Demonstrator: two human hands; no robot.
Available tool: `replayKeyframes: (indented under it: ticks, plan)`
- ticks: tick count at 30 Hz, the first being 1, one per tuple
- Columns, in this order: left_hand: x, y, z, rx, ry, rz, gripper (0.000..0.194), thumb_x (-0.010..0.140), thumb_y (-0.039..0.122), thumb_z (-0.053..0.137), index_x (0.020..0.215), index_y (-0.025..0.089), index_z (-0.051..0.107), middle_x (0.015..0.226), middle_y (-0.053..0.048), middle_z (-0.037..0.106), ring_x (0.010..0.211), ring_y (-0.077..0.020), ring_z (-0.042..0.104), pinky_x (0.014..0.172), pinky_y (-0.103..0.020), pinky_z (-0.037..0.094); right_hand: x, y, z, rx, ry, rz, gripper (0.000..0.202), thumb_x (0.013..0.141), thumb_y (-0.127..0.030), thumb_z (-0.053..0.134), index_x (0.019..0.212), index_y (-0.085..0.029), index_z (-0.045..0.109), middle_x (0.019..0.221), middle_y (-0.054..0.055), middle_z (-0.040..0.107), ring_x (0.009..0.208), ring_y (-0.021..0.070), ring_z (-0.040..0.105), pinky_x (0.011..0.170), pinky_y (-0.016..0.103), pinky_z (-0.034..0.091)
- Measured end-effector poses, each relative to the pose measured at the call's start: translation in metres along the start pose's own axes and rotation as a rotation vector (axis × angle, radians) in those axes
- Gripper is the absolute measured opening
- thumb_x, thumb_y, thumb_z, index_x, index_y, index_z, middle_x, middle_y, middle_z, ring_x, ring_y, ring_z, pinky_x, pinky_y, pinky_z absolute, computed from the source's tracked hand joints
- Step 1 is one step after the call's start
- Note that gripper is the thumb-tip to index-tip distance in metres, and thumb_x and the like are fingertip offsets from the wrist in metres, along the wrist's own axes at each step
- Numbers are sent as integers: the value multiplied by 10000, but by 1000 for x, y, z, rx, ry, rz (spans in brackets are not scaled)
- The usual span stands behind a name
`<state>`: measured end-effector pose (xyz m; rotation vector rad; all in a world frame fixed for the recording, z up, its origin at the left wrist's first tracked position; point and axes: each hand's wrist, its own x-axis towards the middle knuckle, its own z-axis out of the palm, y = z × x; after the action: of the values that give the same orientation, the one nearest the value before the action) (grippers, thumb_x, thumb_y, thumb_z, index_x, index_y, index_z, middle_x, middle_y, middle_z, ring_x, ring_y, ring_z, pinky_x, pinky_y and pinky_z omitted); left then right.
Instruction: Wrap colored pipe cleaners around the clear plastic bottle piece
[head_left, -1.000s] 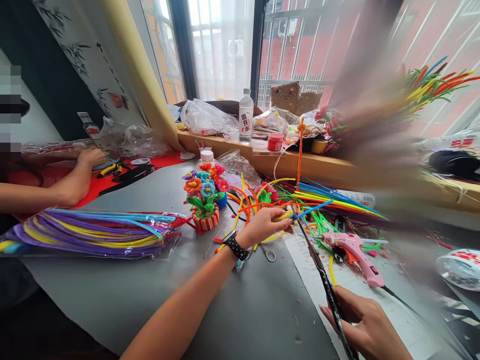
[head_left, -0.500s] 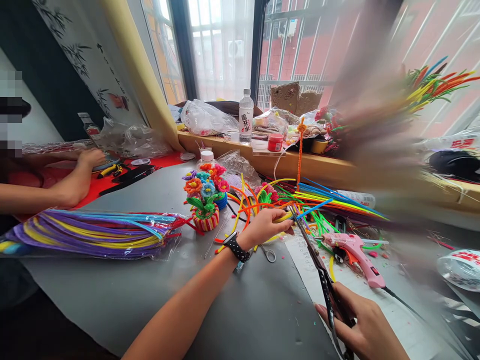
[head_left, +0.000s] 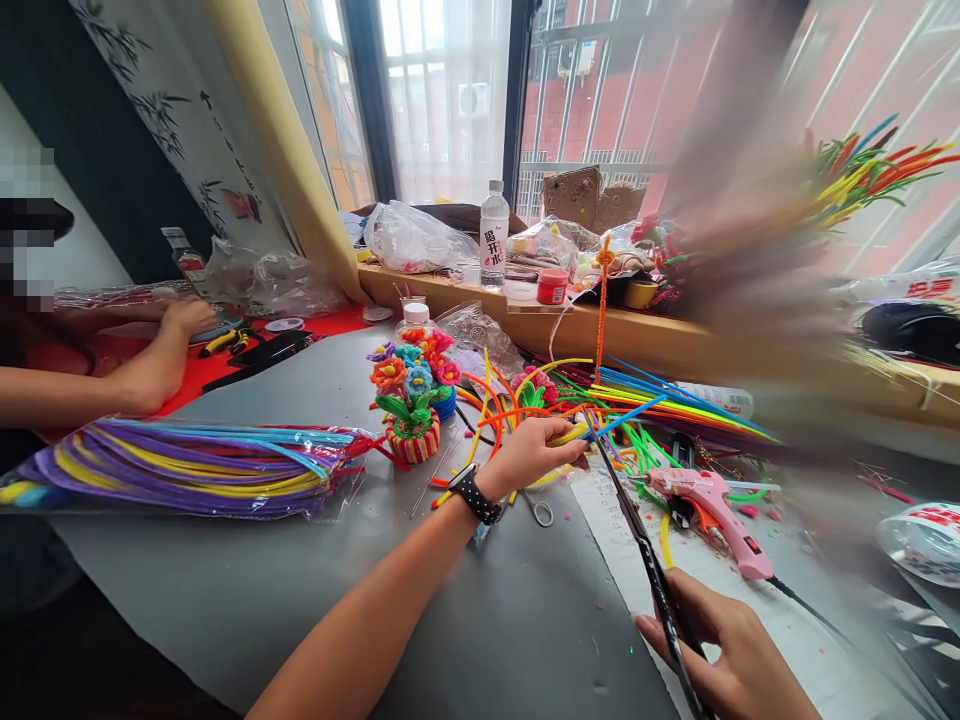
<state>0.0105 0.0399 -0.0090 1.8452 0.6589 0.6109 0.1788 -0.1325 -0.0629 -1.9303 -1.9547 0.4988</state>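
Observation:
My left hand, with a dark watch on its wrist, pinches pipe cleaners. A yellow one lies in the fingers and a blue one sticks out to the right. My right hand is wrapped round the handles of long dark scissors, whose blades look closed. The scissor tips meet the pipe cleaners just beside my left fingertips. Whether the blades have cut through cannot be made out. Below the blades lies a sheet of written paper.
A pink glue gun lies right of the scissors. Pipe-cleaner flowers in a striped pot stand left of my hand. Bagged pipe cleaners lie at left, near a co-worker's arm. A water bottle stands on the sill.
The scissors have closed: their blades and handles, slightly apart before, now lie together. My left hand stays in place with the pipe cleaners. The view has shifted slightly.

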Motion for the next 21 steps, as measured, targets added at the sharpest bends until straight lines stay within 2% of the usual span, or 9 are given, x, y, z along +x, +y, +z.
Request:
replayKeyframes:
  ticks: [6, 11, 15, 21]
  plan:
    - [1, -2, 0, 17, 7, -6, 323, 750, 431, 491, 760, 121, 580, 796, -72, 668, 793, -179, 617, 695, -239, 454, 0, -2, 0, -60, 95, -61, 459, 766, -569, 395, 595, -146, 446, 526, -10, 450, 470, 47, 385, 444, 144, 331]
    - [0, -1, -1, 23, 14, -9, 311, 757, 418, 489, 769, 121, 580, 792, -68, 667, 782, -168, 615, 697, -235, 454, -1, -3, 0, -39, 96, -52, 450, 782, -555, 383, 609, -146, 455, 531, -10, 449, 479, 47, 386, 451, 138, 335]
    - [-1, 0, 0, 18, 11, -8, 292, 761, 393, 484, 781, 116, 574, 795, -76, 667, 788, -173, 615, 696, -240, 455, -3, 1, 1, -30, 55, -19, 447, 777, -559, 388, 635, -144, 471, 560, -7, 465, 506, 50, 391, 480, 138, 341]
    - [1, 0, -1, 11, -10, 4, 279, 761, 385, 489, 775, 118, 568, 786, -73, 666, 764, -162, 612, 678, -230, 452, 0, 14, 2, 64, -91, 40, 463, 762, -578, 383, 628, -135, 409, 575, -8, 414, 537, 52, 353, 481, 137, 313]
